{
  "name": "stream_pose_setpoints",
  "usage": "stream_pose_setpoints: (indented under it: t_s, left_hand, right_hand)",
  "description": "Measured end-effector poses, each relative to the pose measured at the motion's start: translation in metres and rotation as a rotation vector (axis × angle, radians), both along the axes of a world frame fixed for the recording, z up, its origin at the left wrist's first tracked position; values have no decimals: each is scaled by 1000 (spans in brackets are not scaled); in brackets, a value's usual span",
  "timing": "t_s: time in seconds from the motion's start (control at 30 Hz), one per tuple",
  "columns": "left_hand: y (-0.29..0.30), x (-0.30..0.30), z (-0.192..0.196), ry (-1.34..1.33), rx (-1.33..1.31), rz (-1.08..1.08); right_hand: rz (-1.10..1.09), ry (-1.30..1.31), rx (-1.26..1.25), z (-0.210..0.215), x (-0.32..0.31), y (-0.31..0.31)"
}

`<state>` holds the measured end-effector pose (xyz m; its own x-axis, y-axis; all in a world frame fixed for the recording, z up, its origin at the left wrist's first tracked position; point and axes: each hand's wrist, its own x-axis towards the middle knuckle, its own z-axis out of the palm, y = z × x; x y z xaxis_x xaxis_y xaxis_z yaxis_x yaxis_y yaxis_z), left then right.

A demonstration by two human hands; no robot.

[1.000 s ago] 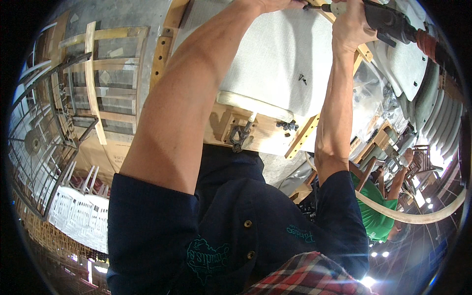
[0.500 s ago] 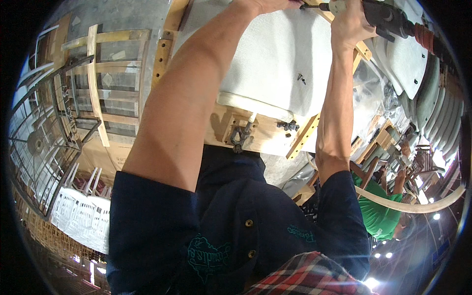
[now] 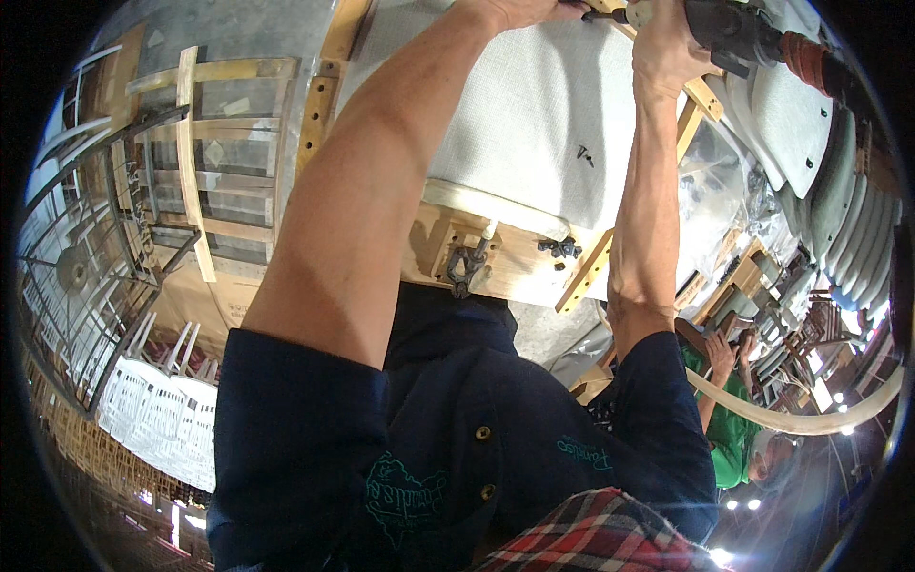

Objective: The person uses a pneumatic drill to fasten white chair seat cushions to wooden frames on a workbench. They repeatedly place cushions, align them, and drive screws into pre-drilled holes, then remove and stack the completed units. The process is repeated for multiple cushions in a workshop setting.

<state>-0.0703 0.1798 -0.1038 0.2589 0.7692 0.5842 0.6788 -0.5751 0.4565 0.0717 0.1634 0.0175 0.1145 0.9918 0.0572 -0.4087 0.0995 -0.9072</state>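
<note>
Head view probably crops left hand.

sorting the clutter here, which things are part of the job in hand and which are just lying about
In use: power tool in right hand; left hand; white woven panel; wooden frame.
Lying about: stacked wooden frames; black screws; grey moulded shells.

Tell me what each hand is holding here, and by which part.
The right hand grips a dark power tool around its body. The left hand rests at the top of the white woven panel; whether it holds anything cannot be told.
</note>
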Motion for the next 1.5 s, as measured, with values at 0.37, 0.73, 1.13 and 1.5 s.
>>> stream_pose_setpoints:
  t_s: [0.37, 0.73, 1.13, 1.5]
  left_hand:
    - [4, 10, -1, -54, 73, -37]
    - [-145, 61, 27, 136, -266, -287]
    - [-154, 60, 50, 362, -533, -346]
    - [-200, 105, 89, -1306, -1370, -237]
  right_hand:
    - [-252, -1131, 585, 16, 83, -62]
    - [-451, -293, 258, 41, 150, -213]
    - [-476, -222, 255, 43, 149, -249]
    - [-454, -45, 361, 62, 128, -234]
